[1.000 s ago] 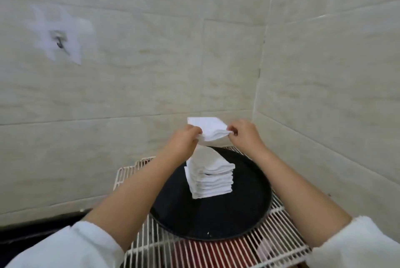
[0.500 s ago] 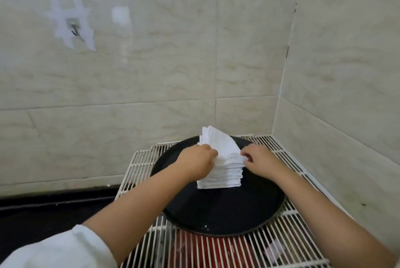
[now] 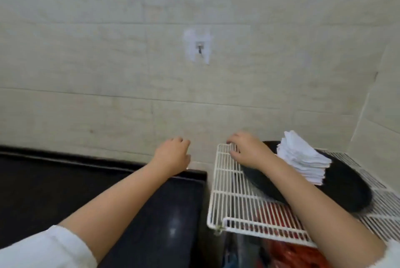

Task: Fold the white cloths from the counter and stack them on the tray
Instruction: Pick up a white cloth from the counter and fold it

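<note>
On the round black tray (image 3: pixel 346 189) at my right sits the stack of folded white cloths (image 3: pixel 303 159); my left hand (image 3: pixel 171 155) and right hand (image 3: pixel 246 151) hover loosely curled, holding nothing.

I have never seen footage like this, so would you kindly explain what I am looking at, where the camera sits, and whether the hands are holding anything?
There is no machine here: a person films from a camera worn on the head, looking forward and down at their own bare arms. The left hand hangs over the edge of the dark counter, fingers loosely curled, holding nothing. The right hand reaches over the far left corner of a white wire rack, also holding nothing. On the rack sits a round black tray, and on it a stack of folded white cloths. Behind is a tiled wall with a small hook.
</note>
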`<action>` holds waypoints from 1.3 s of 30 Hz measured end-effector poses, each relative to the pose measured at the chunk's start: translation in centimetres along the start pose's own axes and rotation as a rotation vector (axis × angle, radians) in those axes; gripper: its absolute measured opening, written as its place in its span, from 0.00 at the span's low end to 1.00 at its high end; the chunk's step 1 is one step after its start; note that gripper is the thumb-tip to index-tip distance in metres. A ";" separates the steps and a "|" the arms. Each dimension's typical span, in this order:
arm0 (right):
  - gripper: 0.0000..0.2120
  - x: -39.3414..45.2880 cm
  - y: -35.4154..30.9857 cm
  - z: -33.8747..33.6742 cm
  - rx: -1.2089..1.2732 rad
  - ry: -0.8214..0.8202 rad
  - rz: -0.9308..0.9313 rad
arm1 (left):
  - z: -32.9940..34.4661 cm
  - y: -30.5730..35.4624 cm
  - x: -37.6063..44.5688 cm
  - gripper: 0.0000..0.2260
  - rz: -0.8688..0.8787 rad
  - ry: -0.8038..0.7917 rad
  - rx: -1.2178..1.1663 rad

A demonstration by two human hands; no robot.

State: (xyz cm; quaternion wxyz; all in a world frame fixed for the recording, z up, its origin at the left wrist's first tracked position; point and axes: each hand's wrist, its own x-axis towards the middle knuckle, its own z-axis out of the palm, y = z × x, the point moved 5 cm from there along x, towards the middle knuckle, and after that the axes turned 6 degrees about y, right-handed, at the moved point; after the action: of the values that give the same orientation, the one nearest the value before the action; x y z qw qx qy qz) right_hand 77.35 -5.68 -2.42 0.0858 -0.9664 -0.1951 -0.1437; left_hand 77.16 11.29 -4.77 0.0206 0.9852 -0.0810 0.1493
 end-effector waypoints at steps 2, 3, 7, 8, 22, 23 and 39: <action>0.19 1.5 -8.1 1.6 0.044 0.004 -0.089 | -1.8 -7.3 -4.2 0.19 -0.120 -0.012 0.055; 0.20 2.3 -12.4 2.4 0.075 0.003 -0.137 | -2.7 -11.1 -6.4 0.19 -0.177 -0.009 0.090; 0.24 4.3 -29.6 5.4 0.212 -0.025 -0.338 | -6.2 -24.9 -16.1 0.18 -0.425 0.058 0.181; 0.25 4.6 -33.7 6.0 0.233 -0.027 -0.387 | -7.0 -27.8 -18.6 0.18 -0.485 0.055 0.204; 0.25 9.9 -77.2 18.2 0.360 -0.139 -0.831 | -9.4 -62.6 -42.4 0.20 -1.057 -0.002 0.395; 0.25 11.3 -79.6 19.3 0.372 -0.156 -0.840 | -9.2 -65.3 -42.9 0.20 -1.080 -0.015 0.396; 0.21 30.4 -106.3 39.3 0.420 -0.493 -0.660 | -3.0 -101.8 -44.3 0.21 -1.203 -0.147 0.270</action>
State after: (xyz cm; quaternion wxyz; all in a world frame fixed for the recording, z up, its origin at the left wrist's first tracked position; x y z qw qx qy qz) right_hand 71.08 110.42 -18.39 0.1805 -0.8195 -0.5319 0.1135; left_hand 51.46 118.66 -16.75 -0.0294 0.8599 0.5069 0.0521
